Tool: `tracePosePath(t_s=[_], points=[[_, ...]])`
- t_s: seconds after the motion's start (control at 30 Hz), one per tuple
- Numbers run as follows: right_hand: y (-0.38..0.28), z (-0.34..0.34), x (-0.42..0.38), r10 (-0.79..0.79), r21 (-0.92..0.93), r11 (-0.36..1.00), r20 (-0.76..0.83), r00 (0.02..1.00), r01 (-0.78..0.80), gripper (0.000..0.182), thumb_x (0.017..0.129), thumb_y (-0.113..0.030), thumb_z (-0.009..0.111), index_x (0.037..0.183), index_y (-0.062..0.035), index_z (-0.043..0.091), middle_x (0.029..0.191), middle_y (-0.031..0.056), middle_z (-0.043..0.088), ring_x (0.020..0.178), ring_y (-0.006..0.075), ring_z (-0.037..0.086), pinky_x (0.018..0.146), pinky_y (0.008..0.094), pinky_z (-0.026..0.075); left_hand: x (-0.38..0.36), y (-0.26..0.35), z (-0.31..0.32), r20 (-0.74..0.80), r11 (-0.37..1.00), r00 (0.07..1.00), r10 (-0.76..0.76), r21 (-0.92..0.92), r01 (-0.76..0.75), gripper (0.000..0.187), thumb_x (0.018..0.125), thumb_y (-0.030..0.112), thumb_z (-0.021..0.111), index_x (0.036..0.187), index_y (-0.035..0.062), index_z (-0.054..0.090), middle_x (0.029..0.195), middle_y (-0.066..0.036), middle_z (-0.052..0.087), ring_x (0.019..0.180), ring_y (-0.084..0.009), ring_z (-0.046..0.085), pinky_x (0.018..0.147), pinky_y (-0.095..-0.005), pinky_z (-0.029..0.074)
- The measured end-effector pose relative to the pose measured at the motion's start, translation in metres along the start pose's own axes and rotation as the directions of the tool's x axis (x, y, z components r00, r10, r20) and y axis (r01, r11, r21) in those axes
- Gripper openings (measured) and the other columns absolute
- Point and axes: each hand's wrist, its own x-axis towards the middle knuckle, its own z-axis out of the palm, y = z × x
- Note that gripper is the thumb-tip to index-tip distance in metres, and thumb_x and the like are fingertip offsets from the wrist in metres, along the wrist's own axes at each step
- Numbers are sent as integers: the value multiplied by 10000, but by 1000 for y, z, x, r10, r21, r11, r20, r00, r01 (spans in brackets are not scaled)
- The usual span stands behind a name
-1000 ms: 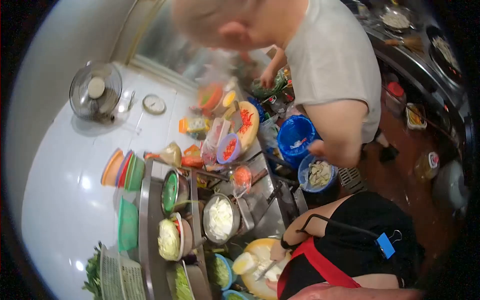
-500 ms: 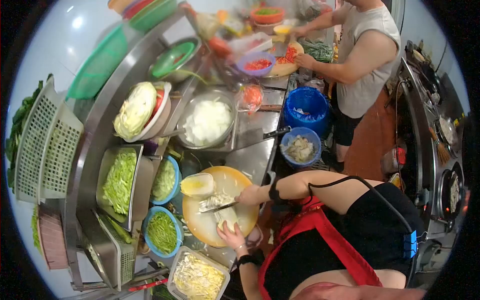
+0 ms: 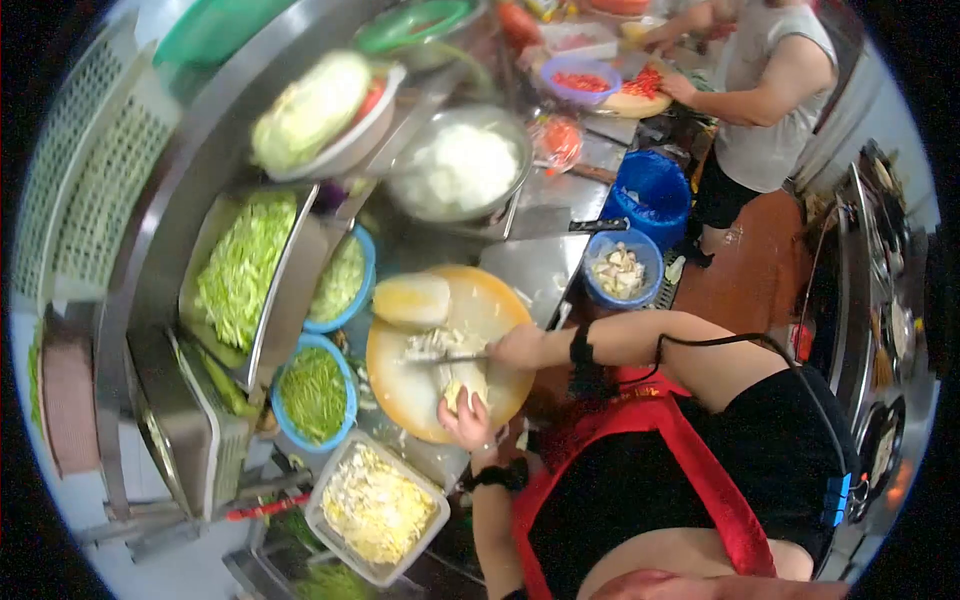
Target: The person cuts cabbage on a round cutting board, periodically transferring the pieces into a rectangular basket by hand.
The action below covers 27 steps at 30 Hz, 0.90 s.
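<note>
Big steel counter (image 3: 540,270) runs out beyond the cutting hand, and on it the round yellow-rimmed chopping board (image 3: 415,390) sits squarely under both hands. Compared with half a second back, the view has swung lower and closer onto that board, so the cutting is now dead centre. The pale cabbage piece (image 3: 462,382) lies on the board between the two hands. Right hand (image 3: 515,347) is clenched round the handle of the steel knife (image 3: 440,357), blade pointing away from the grip across the pale shreds; it has barely shifted. Left hand (image 3: 462,420) presses down on the near end of the cabbage, fingers curled over it. Just past the blade tip sits a pale yellow wedge of cabbage (image 3: 411,299). Judging by this, slicing is mid-run.
</note>
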Motion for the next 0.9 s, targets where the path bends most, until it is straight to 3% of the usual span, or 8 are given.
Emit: tracePosePath(t_s=[0.07, 0.2, 0.27, 0.4, 0.47, 0.6, 0.67, 0.9], points=[[14, 13, 11, -84, -33, 996, -66, 994, 82, 216, 804, -179, 453, 970, -60, 525, 688, 141, 603, 652, 328, 626, 525, 434, 499, -1, 4, -4, 53, 995, 997, -48, 92, 43, 296, 796, 239, 630, 1062, 108, 619, 1124, -201, 442, 1011, -340, 471, 810, -407, 435], [10, -15, -2, 0, 32, 999, 25, 1000, -1, 237, 810, -178, 470, 1024, -87, 512, 712, 149, 621, 658, 339, 624, 543, 453, 481, -3, -2, -1, 66, 995, 995, -70, 81, 65, 303, 767, 270, 657, 1052, 174, 621, 1102, -166, 460, 1005, -328, 479, 812, -405, 434], [15, -18, -12, -107, 43, 993, -104, 989, 112, 211, 811, -179, 480, 999, -85, 492, 681, 164, 609, 643, 348, 615, 531, 462, 467, 0, 3, -3, 54, 995, 994, -93, 38, 91, 305, 768, 269, 654, 1050, 157, 624, 1094, -166, 454, 1021, -330, 467, 812, -395, 434], [12, -32, -19, -220, 31, 974, -109, 969, 224, 187, 811, -180, 489, 962, -69, 492, 662, 171, 599, 625, 339, 612, 504, 455, 456, 3, 5, -5, 43, 996, 998, -54, 77, 50, 291, 764, 258, 661, 1031, 144, 631, 1085, -162, 459, 995, -332, 479, 799, -394, 437], [7, -34, -18, -187, -106, 977, -5, 982, 185, 177, 814, -184, 490, 928, -48, 490, 670, 156, 612, 619, 312, 624, 487, 427, 467, 5, 8, -6, 28, 995, 996, -82, 61, 80, 284, 757, 248, 670, 1016, 137, 636, 1061, -157, 470, 969, -330, 491, 782, -400, 440], [1, -13, -3, -153, -170, 973, 27, 988, 156, 185, 813, -188, 489, 917, -35, 501, 659, 138, 621, 607, 287, 634, 486, 399, 482, 7, 7, -5, -13, 998, 999, -29, 53, 30, 283, 744, 234, 682, 998, 118, 639, 997, -157, 489, 929, -328, 504, 748, -410, 445], [1, 25, 22, -251, -226, 949, -113, 961, 221, 216, 851, -232, 472, 877, -18, 489, 577, 128, 591, 541, 276, 616, 452, 381, 470, 7, 8, -6, -12, 999, 1000, -20, 29, 20, 283, 737, 223, 689, 988, 103, 639, 993, -164, 488, 916, -333, 510, 744, -408, 447], [-2, -11, 20, -162, -102, 983, -83, 983, 153, 169, 816, -172, 481, 917, -39, 505, 608, 117, 609, 559, 293, 621, 478, 397, 482, 7, 9, -3, -71, 999, 997, -8, 49, 11, 306, 735, 198, 692, 1005, 79, 611, 983, -169, 490, 915, -334, 513, 738, -398, 450]])
